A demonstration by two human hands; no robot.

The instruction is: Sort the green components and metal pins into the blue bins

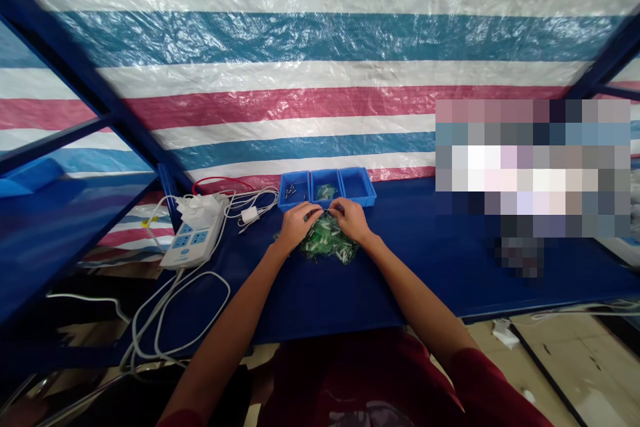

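My left hand [299, 223] and my right hand [351, 219] meet above the near edge of a blue three-part bin [371, 199]. Fingertips of both are pinched close together, with a thin pale sliver between them, too small to name. Beneath and just in front of them lies a heap of small clear plastic packets with green and white pieces [325, 243]. In the bin, the left compartment holds a few small metallic pieces [291, 191]. A small pile of clear greenish packets [326, 191] sits in the middle one.
On the left of the blue table [320, 307] lie a white power strip [193, 240] with plugs, looping white cables [227, 280] and a small white adapter [249, 215]. A striped plastic sheet [320, 107] hangs behind. Blue metal posts [110, 100] frame the left. A blurred patch covers the right.
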